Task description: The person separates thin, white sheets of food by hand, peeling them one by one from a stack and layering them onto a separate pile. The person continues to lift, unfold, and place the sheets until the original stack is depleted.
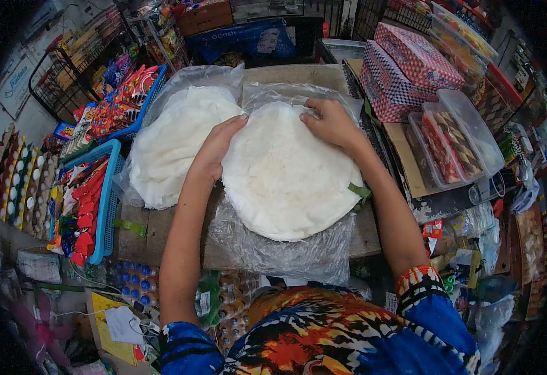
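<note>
A round stack of thin white spring roll wrappers (289, 175) lies on a crinkled clear plastic bag (286, 253) in front of me. My left hand (216, 150) holds its upper left edge, with the thumb on top and the other fingers mostly hidden. At the far right edge my right hand (333, 122) has its fingers bent and closed on the rim. To the left, a second, looser pile of white wrappers (176, 147) rests in another clear plastic bag (208, 75). Green strips (361, 190) show by the stack's right edge.
The board (361, 234) is hemmed in by goods. Blue baskets (108, 212) of snack packets and egg trays (20, 178) stand left. Checkered boxes (405, 75) and a clear plastic container (451, 144) sit right. Bottles (139, 281) are below the front edge.
</note>
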`<state>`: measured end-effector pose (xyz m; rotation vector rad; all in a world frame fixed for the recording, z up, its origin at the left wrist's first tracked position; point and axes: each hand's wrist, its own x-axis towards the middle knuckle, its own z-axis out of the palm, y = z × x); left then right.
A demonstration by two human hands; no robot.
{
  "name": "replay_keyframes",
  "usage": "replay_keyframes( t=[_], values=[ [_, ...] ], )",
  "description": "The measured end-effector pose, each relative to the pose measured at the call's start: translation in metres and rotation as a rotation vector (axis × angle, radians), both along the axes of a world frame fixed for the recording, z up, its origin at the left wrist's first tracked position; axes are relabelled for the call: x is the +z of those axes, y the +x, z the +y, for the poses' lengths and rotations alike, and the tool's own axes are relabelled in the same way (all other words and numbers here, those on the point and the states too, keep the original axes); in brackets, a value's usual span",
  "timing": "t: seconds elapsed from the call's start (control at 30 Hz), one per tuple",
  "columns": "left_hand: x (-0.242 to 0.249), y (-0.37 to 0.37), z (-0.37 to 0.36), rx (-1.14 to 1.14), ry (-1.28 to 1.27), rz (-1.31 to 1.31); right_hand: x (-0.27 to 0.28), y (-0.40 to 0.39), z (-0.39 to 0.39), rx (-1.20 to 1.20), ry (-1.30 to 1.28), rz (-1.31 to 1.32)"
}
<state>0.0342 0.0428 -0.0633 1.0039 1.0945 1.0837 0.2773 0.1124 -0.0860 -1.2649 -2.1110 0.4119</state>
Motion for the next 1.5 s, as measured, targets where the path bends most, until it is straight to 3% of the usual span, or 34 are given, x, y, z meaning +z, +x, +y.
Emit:
replay_keyframes(
  t=[1.5],
  values=[
    [0.0065,0.0068,-0.0055,0.013,0.039,0.085,-0.0006,-0.0005,-0.0004,-0.007,0.010,0.010]
  ],
)
